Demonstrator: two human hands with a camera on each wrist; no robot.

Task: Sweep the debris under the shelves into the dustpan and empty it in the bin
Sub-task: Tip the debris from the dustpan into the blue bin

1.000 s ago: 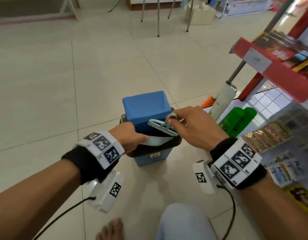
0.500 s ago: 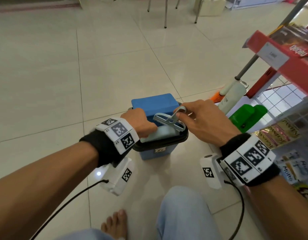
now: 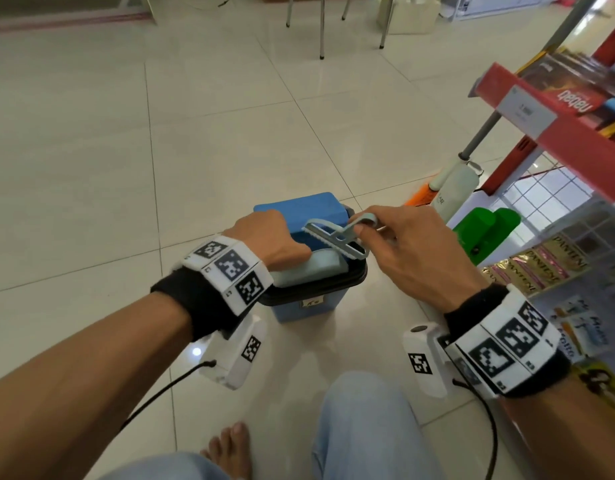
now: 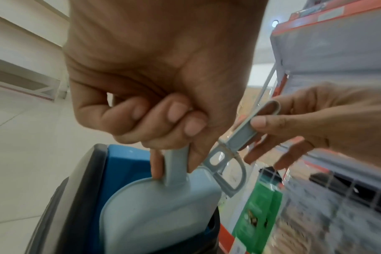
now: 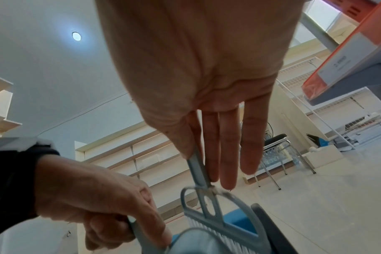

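A small blue bin with a black rim and raised blue lid stands on the tiled floor. My left hand grips the handle of a pale blue-grey dustpan, tipped mouth-down into the bin. My right hand pinches the handle of a small grey hand brush between thumb and fingers, its head over the pan. In the right wrist view the brush has white bristles against the dustpan. No debris is visible.
A red-edged store shelf with packets stands at right, sachets hanging below. A green object and a mop head with pole lie beside the shelf. Chair legs stand far back. My knee and bare foot are below.
Both hands and the bin shifted slightly down-right in view as my head moved. The brush head has turned a little over the pan; both grips are unchanged.
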